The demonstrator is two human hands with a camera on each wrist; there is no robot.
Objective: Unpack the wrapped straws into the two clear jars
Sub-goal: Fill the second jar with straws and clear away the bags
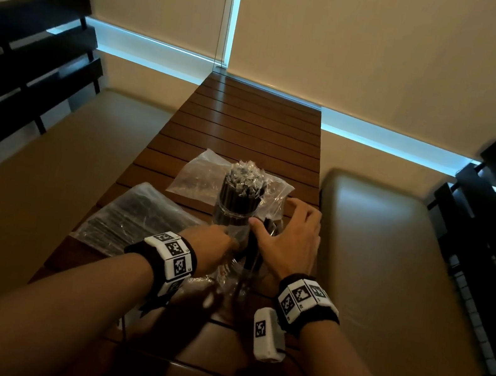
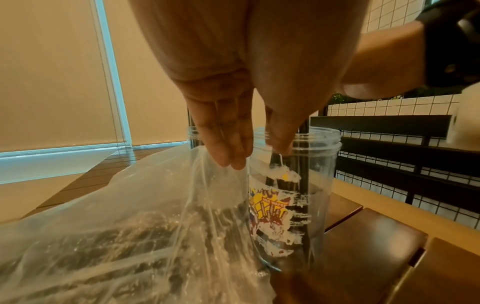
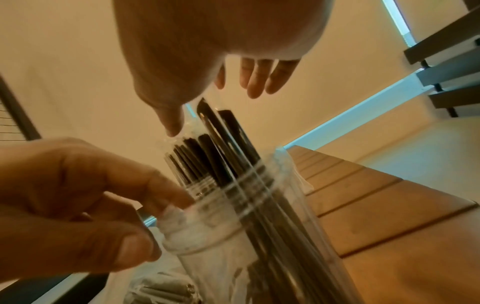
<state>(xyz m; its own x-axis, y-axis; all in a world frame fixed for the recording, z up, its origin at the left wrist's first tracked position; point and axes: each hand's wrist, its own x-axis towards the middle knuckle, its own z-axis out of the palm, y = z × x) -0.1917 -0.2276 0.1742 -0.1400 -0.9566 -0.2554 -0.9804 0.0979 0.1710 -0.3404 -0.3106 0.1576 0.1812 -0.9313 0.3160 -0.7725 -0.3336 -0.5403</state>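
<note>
Two clear jars stand on the slatted wooden table (image 1: 252, 115). The far jar (image 1: 238, 206) is packed with black wrapped straws (image 1: 244, 180). The near jar (image 1: 253, 255), with a torn label (image 2: 270, 207), holds a few straws (image 3: 228, 131). My left hand (image 1: 214, 241) pinches the film of the plastic bag (image 2: 130, 205) against the near jar's rim (image 2: 324, 135). My right hand (image 1: 275, 215) hovers open over the near jar's straws, fingers (image 3: 257, 82) spread, thumb tip (image 3: 171, 127) at their wrapper tops. More wrapped straws lie in the bag (image 1: 134, 221) at my left.
An empty clear bag (image 1: 203, 173) lies flat behind the far jar. Padded benches (image 1: 392, 263) with dark slatted backs (image 1: 26, 49) flank the narrow table on both sides. A roller blind and wall (image 1: 365, 42) close off the table's far end.
</note>
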